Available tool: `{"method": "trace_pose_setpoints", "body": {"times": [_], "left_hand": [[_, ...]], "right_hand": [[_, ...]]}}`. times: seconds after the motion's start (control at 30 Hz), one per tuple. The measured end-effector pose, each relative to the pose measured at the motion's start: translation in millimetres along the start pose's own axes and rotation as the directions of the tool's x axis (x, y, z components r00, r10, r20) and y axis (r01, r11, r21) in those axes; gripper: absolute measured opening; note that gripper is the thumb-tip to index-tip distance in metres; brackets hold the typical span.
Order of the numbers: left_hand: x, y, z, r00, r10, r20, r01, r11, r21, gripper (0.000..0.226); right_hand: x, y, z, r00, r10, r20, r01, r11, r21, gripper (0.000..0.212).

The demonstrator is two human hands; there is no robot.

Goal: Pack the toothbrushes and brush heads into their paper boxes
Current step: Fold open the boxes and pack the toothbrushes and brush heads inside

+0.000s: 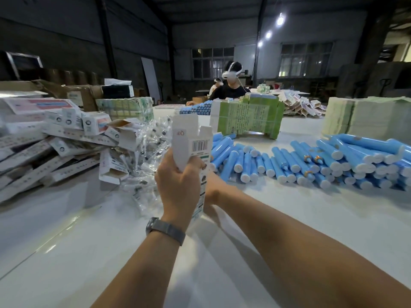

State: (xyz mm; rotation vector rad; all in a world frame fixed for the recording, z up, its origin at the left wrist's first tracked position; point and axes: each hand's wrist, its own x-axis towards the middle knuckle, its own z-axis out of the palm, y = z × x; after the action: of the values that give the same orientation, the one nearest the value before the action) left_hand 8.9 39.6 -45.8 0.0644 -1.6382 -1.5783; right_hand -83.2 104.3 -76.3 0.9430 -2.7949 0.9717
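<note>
I hold a white paper box upright above the desk, its top flaps open and a barcode facing me. My left hand wraps its middle, fingers curled and clamped round it, a grey watch on that wrist. My right hand sits behind the box's lower part, touching it; the box hides its fingers, so I cannot tell how they lie. Just past the box on the left lies a heap of brush heads in clear wrappers, beside a pile of boxes. To the right, blue toothbrushes lie in rows on the desk. Beyond them stand green bundles, and a person sits at the far side.
</note>
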Motion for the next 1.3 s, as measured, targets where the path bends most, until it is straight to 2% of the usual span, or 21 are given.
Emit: {"method": "trace_pose_setpoints", "body": {"times": [0.07,0.1,0.13,0.17,0.2,0.27,0.37,0.47,0.53,0.63,0.73,0.83,1.07,1.2,1.3], "left_hand": [[1,-1,0,1.0,-0.009,-0.011,0.009,1.0,0.004,0.018],[1,-1,-1,1.0,-0.024,-0.015,0.024,1.0,-0.007,0.015],[2,-1,-1,0.999,-0.043,-0.019,0.042,0.999,-0.022,0.013],[2,-1,-2,0.998,-0.06,-0.018,0.059,0.997,-0.041,0.013],[1,0,-1,0.997,-0.078,-0.002,0.078,0.995,-0.067,0.014],[-3,4,3,0.991,-0.112,0.078,0.123,0.981,-0.151,0.017],[-17,11,10,0.961,-0.109,0.254,0.174,0.952,-0.253,0.021],[-36,18,16,0.899,-0.02,0.438,0.153,0.95,-0.271,0.025],[-50,22,21,0.851,0.032,0.524,0.141,0.948,-0.287,0.025],[-66,25,25,0.815,0.132,0.564,0.079,0.939,-0.334,0.032],[-73,22,28,0.831,0.177,0.527,0.017,0.939,-0.342,0.041],[-74,19,29,0.866,0.186,0.465,-0.022,0.942,-0.335,0.041],[-77,15,33,0.876,0.234,0.422,-0.093,0.94,-0.329,0.037],[-77,15,33,0.873,0.23,0.43,-0.102,0.948,-0.301,0.037],[-79,15,33,0.865,0.213,0.453,-0.089,0.956,-0.28,0.032]], "right_hand": [[-1,2,-1,0.998,0.067,-0.01,-0.068,0.997,-0.046,0.028],[-3,0,-5,0.998,0.06,-0.017,-0.061,0.994,-0.095,0.02],[-6,-1,-10,0.998,0.045,-0.054,-0.052,0.989,-0.136,0.009],[-10,-3,-20,0.992,0.048,-0.119,-0.065,0.987,-0.148,0.01],[-16,-5,-32,0.977,0.07,-0.203,-0.091,0.991,-0.097,0.019],[-31,-8,-62,0.92,0.128,-0.371,-0.069,0.984,0.167,0.023],[-73,-17,-115,0.823,0.153,-0.548,0.15,0.871,0.469,0.013],[-121,-32,-161,0.775,0.081,-0.627,0.393,0.715,0.579,0.004],[-145,-42,-182,0.766,-0.015,-0.643,0.477,0.683,0.553,0.01],[-165,-55,-198,0.763,-0.144,-0.63,0.503,0.745,0.438,0.013],[-173,-60,-203,0.816,-0.209,-0.539,0.467,0.789,0.4,0.021],[-176,-62,-207,0.846,-0.269,-0.46,0.478,0.765,0.431,0.022],[-168,-70,-184,0.867,-0.248,-0.433,0.365,0.907,0.212,0.029],[-165,-72,-178,0.861,-0.238,-0.449,0.34,0.927,0.159,0.035],[-162,-70,-174,0.865,-0.235,-0.443,0.248,0.968,-0.029,0.038]]}}
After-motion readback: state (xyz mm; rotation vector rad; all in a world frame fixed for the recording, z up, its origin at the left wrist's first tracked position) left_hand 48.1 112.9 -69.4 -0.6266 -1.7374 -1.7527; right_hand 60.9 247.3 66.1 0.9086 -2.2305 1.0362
